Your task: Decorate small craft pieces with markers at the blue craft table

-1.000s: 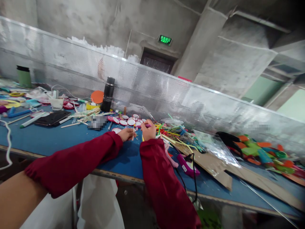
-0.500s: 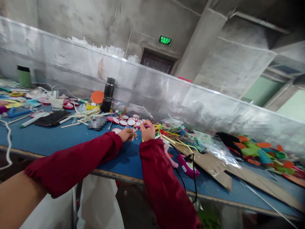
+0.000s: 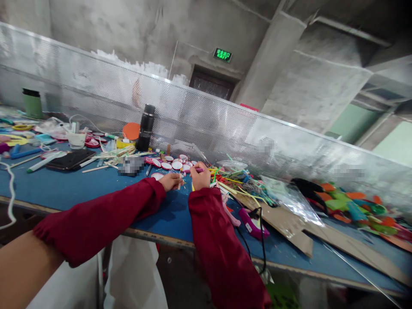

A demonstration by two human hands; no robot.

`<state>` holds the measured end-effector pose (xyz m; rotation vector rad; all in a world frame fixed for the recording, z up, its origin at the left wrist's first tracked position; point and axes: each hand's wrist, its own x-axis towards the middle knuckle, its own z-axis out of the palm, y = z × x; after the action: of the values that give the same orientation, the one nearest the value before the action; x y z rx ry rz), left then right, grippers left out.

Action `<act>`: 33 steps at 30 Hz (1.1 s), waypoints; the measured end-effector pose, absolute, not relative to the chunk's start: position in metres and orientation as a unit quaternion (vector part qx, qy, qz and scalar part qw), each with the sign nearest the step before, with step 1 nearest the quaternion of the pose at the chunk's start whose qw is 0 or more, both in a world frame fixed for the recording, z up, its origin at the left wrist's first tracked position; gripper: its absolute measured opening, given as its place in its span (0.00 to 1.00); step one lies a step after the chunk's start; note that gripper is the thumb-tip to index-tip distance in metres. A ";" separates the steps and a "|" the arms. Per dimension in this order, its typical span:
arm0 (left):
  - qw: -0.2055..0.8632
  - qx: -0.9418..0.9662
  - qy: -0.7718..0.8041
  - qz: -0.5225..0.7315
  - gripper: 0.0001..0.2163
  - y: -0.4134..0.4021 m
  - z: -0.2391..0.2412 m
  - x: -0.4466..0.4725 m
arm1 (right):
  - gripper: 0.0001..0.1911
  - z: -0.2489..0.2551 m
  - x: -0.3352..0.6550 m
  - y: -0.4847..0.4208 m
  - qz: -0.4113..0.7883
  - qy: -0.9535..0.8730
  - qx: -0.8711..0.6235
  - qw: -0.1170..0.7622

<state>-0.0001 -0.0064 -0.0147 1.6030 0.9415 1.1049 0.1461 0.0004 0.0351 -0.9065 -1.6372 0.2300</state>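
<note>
Your 2 hands meet on the blue table, wrists resting on its surface, probably to steady fine work. Your right hand curls its fingers round a thin pink stick, slim, straight and magenta, lying level. Your left hand, just beside it, draws its fingertips together; what they pinch, if anything, is too small to tell. Red-rimmed white discs lie just beyond.

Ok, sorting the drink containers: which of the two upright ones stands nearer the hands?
The tall black flask, beside the orange disc; the green tumbler stands far off at the table's left end.
</note>
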 end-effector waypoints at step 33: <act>0.473 0.653 0.379 0.454 0.12 -0.002 -0.018 -0.002 | 0.10 0.036 0.145 -0.002 0.105 -0.716 -0.379 0.577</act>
<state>-0.0023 -0.0024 -0.0177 1.5981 0.9267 1.1119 0.1455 -0.0020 0.0356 -0.8862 -1.6770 0.2454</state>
